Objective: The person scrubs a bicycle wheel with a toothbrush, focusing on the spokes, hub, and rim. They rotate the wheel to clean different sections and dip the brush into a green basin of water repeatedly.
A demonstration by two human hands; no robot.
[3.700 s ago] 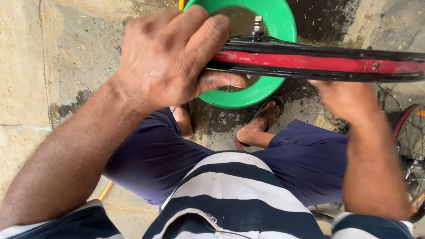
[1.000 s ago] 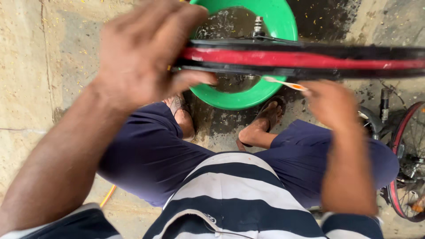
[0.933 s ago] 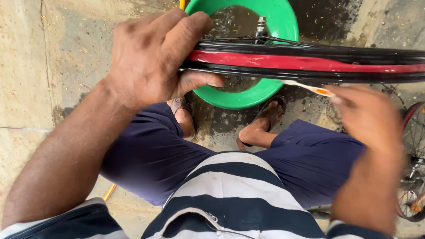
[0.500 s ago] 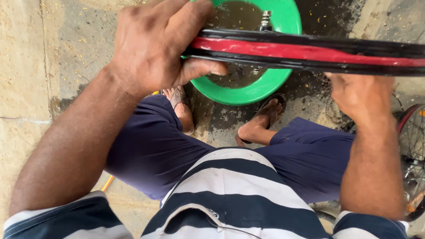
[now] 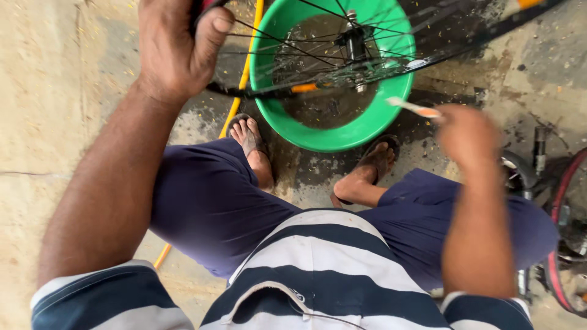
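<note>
Gripping the bicycle wheel (image 5: 342,55) at its rim, the left hand (image 5: 174,52) sits at upper left of the frame, fingers wrapped round the tyre edge w/ the thumb pressed on top, so it's closed on the wheel and carrying it. Wheel hangs tilted over the green basin (image 5: 333,131) at top centre; hub (image 5: 353,43) and spokes show directly above the basin's wet, dirty bottom, an orange reflector among the spokes, and the rim runs off toward the upper right corner. Right hand (image 5: 468,131), blurred at centre right, is closed on a thin pale stick-like tool w/ an orange end (image 5: 413,108), its free tip pointing toward the lower rim near the basin's edge; can't tell exactly what kind of tool it is. Basin rests on stained concrete floor (image 5: 55,122), btwn the person's two sandalled feet, w/ a yellow hose (image 5: 244,73) running past its left side. Another wheel w/ a red-edged tyre (image 5: 565,238) lies at the right edge, well apart. Judging by this, the step in hand looks like checking or working along the rim over the basin, wheel steadied by one hand, tool brought in by the other. Next move prob. calls for keeping the wheel steady over the basin while the tool tip meets the rim w/o snagging spokes.
</note>
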